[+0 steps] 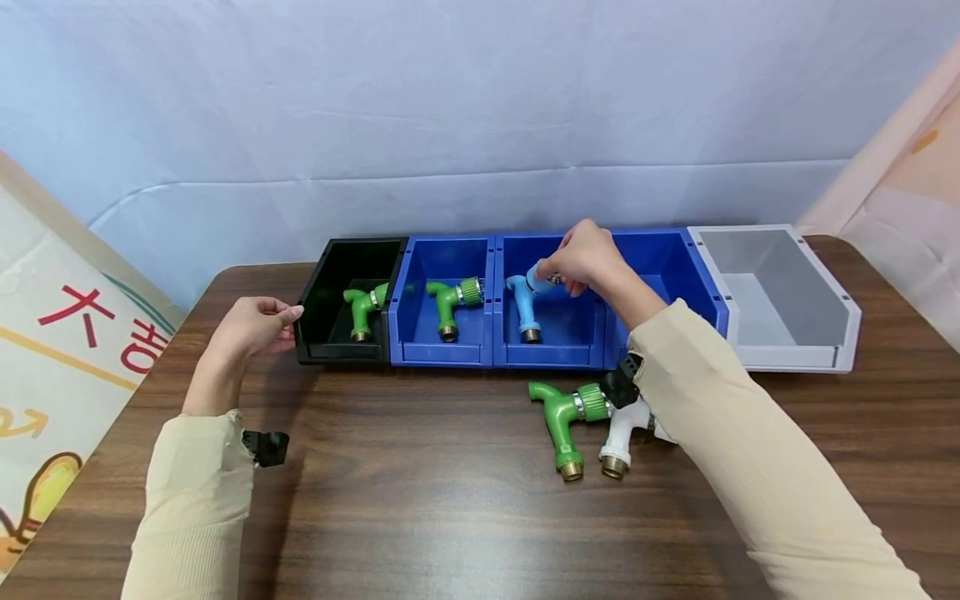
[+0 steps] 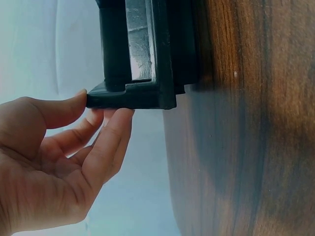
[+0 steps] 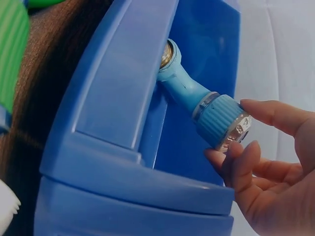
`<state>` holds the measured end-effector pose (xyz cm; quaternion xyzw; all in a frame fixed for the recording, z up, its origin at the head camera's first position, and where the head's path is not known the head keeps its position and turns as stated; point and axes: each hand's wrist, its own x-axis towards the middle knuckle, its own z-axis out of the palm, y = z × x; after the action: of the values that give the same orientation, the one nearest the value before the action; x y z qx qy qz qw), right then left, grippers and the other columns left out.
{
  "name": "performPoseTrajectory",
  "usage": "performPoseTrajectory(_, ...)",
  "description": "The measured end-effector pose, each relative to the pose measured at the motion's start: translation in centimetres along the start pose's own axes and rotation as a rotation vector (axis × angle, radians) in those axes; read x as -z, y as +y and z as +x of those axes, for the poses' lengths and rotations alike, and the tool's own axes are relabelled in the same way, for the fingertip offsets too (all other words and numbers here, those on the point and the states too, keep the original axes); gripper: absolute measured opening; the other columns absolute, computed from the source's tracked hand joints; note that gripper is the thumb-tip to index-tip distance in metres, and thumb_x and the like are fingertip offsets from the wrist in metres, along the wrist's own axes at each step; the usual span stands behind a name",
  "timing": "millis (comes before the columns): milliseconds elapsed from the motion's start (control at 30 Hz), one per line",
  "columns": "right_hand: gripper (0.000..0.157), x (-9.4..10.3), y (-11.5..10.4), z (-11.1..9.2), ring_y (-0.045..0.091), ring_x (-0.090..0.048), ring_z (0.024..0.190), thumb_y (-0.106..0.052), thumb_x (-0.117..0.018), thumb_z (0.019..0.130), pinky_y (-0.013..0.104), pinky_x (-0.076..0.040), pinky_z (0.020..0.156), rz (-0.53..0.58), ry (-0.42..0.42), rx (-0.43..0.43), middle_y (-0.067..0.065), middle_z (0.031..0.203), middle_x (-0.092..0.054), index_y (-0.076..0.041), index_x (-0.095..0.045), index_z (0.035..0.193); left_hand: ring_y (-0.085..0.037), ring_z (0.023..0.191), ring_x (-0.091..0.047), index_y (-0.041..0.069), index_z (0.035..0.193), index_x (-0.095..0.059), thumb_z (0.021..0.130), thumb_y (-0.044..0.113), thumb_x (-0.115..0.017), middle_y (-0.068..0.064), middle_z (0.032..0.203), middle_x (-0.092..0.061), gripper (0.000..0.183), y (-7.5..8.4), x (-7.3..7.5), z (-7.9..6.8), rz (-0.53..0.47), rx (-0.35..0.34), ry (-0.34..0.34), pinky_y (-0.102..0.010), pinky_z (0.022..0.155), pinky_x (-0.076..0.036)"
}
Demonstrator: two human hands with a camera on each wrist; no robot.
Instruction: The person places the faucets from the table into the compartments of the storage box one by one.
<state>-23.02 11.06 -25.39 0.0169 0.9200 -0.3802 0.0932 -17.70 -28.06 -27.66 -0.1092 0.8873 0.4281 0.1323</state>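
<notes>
sleeve (image 1: 772, 475) nearest; right hand (image 1: 588, 254) fingers pinch blue tap (image 1: 527, 307) by ribbed knob (image 3: 219, 117), best hold; body left of them, within blue bin (image 1: 551, 358). likely stiff, light. left hand (image 1: 253, 327) fingers pinch black bin (image 1: 343, 354).

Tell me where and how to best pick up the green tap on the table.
Take the green tap by its stem, probably from above and the left: the stem is narrow and fairly straight, bare table lies to its left, and the white tap sits close on its right.
</notes>
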Motion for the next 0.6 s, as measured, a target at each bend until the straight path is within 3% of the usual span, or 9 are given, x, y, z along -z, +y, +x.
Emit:
performPoseTrajectory(400, 0.025, -0.5, 0.26, 0.32, 0.025, -0.06, 0.049, -0.02, -0.073, 0.078, 0.04, -0.053, 0.065, -0.039, -0.078, -0.027, 0.008, 0.048, -0.056, 0.004, -0.066, 0.08, -0.012, 0.076, -0.053, -0.009, 0.117, -0.045, 0.098, 0.026, -0.045, -0.01, 0.091, -0.049, 0.04, 0.06, 0.14, -0.06, -0.001, 0.009, -0.004, -0.029, 0.077, -0.053)
performPoseTrajectory(600, 0.029, -0.15, 0.11, 0.34, 0.018, -0.06, 0.045, -0.013, -0.071, 0.079, 0.038, -0.055, 0.063, 0.062, -0.124, -0.072, 0.014, 0.061, -0.062, 0.005, -0.06, 0.098, -0.011, 0.076, -0.054, -0.01, 0.116, -0.045, 0.098, 0.026, -0.044, -0.009, 0.088, -0.05, 0.04, 0.09, 0.23, -0.13, 0.011, 0.002, -0.004, -0.029, 0.077, -0.053)
